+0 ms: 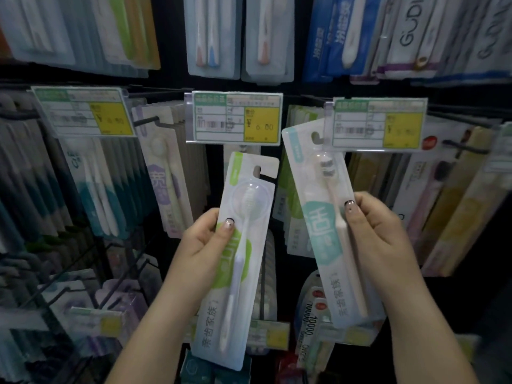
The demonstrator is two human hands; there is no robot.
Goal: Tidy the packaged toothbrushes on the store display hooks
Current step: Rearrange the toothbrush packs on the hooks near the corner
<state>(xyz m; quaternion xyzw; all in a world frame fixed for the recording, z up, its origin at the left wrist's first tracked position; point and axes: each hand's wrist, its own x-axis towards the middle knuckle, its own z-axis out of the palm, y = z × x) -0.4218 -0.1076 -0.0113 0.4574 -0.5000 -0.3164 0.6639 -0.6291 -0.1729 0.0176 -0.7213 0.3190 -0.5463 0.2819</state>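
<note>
My left hand (206, 239) grips a green-and-white packaged toothbrush (238, 275) by its left edge, thumb on the front. The pack tilts right, and its hang hole sits at the tip of a black display hook (267, 177). My right hand (379, 225) holds a teal-and-white packaged toothbrush (321, 225) by its right edge, thumb pressed on the brush handle. That pack leans left, with its top tucked behind a price tag (378, 123). Both packs are in front of the dark display wall.
Rows of hooks carry many hanging toothbrush packs: teal ones at left (91, 206), a purple one (166, 184), yellow and pink ones at right (448, 206). Price tags (234, 117) hang over the hooks. More packs hang above (213, 34) and below (313, 325).
</note>
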